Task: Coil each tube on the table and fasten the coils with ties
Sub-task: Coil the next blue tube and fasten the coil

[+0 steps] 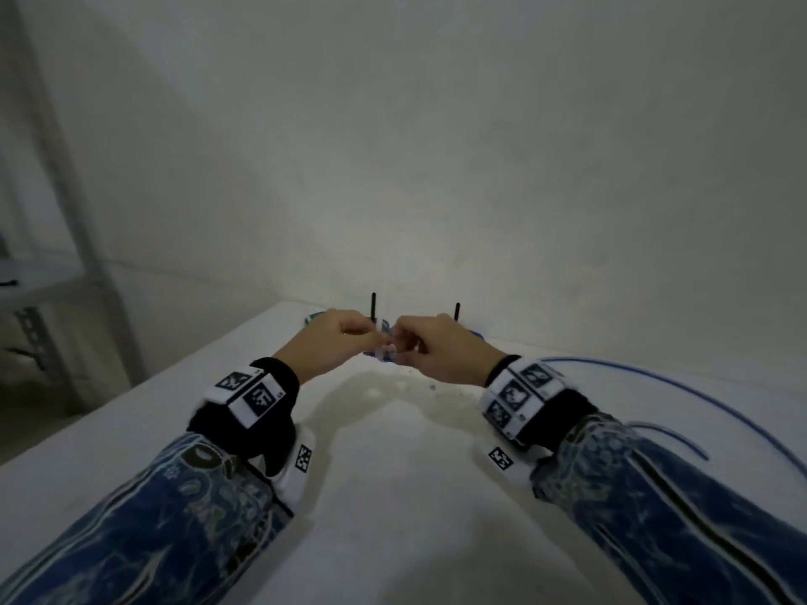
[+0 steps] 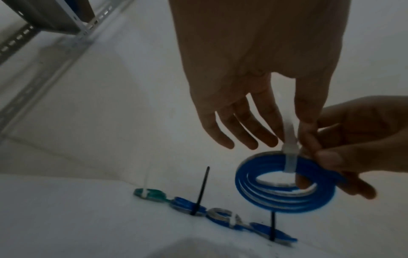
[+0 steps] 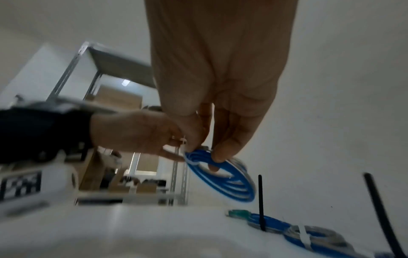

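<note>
Right now our left hand (image 2: 253, 69) pinches the tail of a white tie (image 2: 289, 148) between thumb and forefinger, while its other fingers (image 2: 243, 129) hang loose and spread. That tie wraps the blue coil (image 2: 284, 192), which is held in the air above the surface (image 1: 393, 495). Our right hand (image 3: 220, 69) grips the same coil at its rim, thumb on top and a fingertip through the centre hole, touching the tie.

Seen from the head view, both hands meet at about twelve o'clock, at the far edge of the surface, close to the wall (image 1: 436, 146). Just beyond them lie four finished coils in a row: a green coil (image 2: 152, 192) with a white tie at eleven o'clock, then a blue one with an upright black tie (image 2: 202, 188), another with a white tie, and a last one with a second black tie (image 2: 273, 227).

Out at three o'clock a loose blue tube (image 1: 681, 386) curves across the surface beside our right sleeve (image 1: 677, 495). A metal shelf (image 1: 65, 277) stands off at nine o'clock.
</note>
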